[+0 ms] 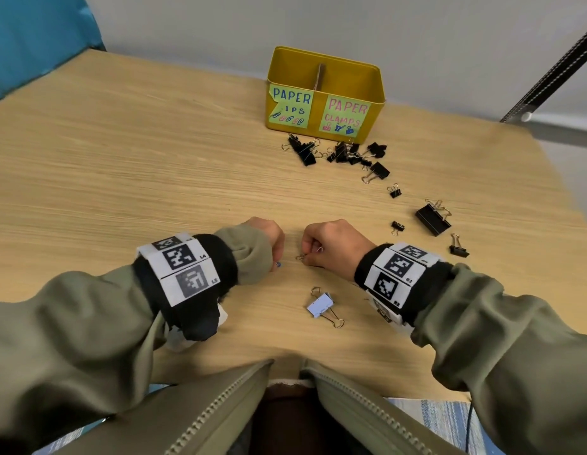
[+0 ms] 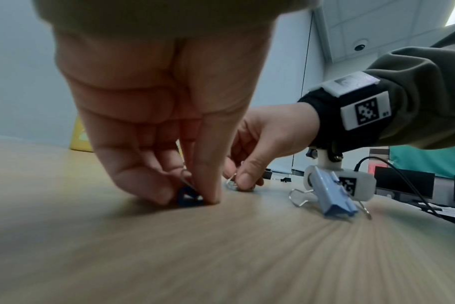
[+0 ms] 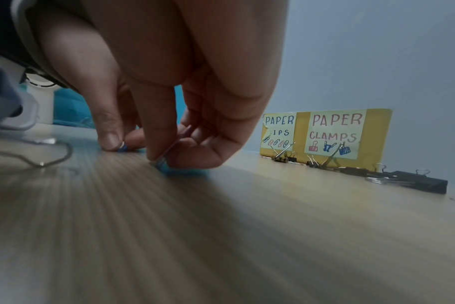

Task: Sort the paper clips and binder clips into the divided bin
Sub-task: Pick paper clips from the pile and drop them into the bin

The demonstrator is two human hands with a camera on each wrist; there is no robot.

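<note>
left hand (image 2: 153,115), fingers pinched on a small dark blue binder clip (image 2: 189,197) at the desk (image 1: 121,152) surface, clip mostly hidden. right hand (image 1: 331,239), fingers closed on a silver paper clip (image 1: 300,256), partly concealed and blurred. light blue binder clip (image 1: 321,305) lies just nearer. black binder clips (image 1: 338,152) scattered before the yellow divided bin (image 1: 325,93), whose contents are unseen.

Your left hand (image 2: 153,115) pinches a small dark blue binder clip (image 2: 189,197) against the table (image 2: 221,257), your right hand (image 2: 262,148) pinches a silver clip (image 2: 231,183) just beyond, light blue binder clip (image 2: 333,195) lying nearby.
</note>
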